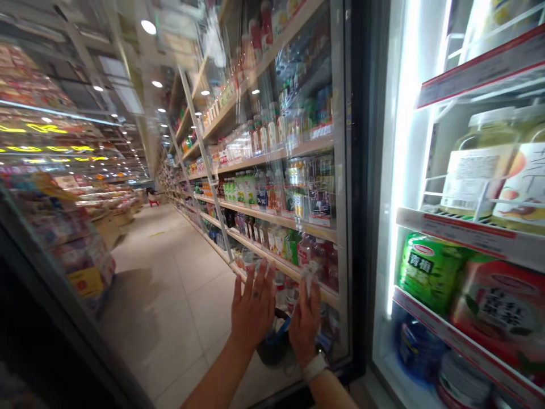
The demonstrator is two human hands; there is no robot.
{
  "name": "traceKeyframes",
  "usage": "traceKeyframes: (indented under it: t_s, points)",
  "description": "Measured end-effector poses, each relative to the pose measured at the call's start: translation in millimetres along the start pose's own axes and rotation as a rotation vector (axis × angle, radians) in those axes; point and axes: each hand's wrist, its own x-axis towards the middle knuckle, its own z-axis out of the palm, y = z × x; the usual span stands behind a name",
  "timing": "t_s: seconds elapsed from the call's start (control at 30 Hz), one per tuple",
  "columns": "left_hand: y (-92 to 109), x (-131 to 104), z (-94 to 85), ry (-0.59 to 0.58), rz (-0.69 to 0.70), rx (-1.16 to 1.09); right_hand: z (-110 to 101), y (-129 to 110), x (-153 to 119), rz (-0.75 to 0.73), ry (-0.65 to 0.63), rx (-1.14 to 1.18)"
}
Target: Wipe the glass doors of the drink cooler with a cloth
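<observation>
My left hand (254,304) lies flat against the glass door (272,74), its fingers stretched upward and holding nothing. Just right of it, my right hand (305,321) has a crumpled white tissue (310,271) at its fingertips, pressed toward the same glass. Whether it is paper or thin cloth I cannot make out. A pale band (314,366) circles my right wrist. Through or on the pane, shelves of bottled drinks (264,187) show, partly blurred by reflections.
On the right, the lit cooler's shelves (455,224) hold large bottles (477,165), a green pack (428,272) and a red pack (502,309). The door's dark frame (356,187) stands between. A dark basket (272,349) sits low behind my hands; a tiled aisle (166,272) runs left.
</observation>
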Motion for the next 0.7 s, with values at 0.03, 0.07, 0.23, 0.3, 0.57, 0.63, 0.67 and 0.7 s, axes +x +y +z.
traceKeyframes:
  t_s: [0.03, 0.07, 0.23, 0.3, 0.57, 0.63, 0.67, 0.7]
  points:
    - [-4, -4, 2.6, -0.007, 0.002, 0.024, 3, -9, -5, -0.084, -0.029, 0.006]
    - [-6, -7, 5.4, -0.011, 0.011, 0.045, 5, -16, -9, -0.158, -0.046, 0.012]
    - [-8, -11, 12.2, -0.002, 0.032, 0.089, 2, -4, -2, -0.272, -0.052, 0.003]
    - [-7, -10, 11.4, 0.007, 0.029, 0.090, -6, 19, 10, -0.149, -0.010, -0.009]
    - [-5, -11, 11.4, 0.017, 0.018, 0.065, -19, 54, 29, 0.212, 0.180, -0.058]
    - [-5, -11, 11.6, 0.014, 0.018, 0.067, -8, 32, 15, 0.147, 0.126, -0.043]
    - [-5, -12, 11.7, 0.012, 0.019, 0.072, -2, 19, 6, 0.081, 0.082, -0.030]
    - [-5, -12, 11.8, 0.008, 0.021, 0.080, 4, 6, -3, 0.002, 0.035, -0.012]
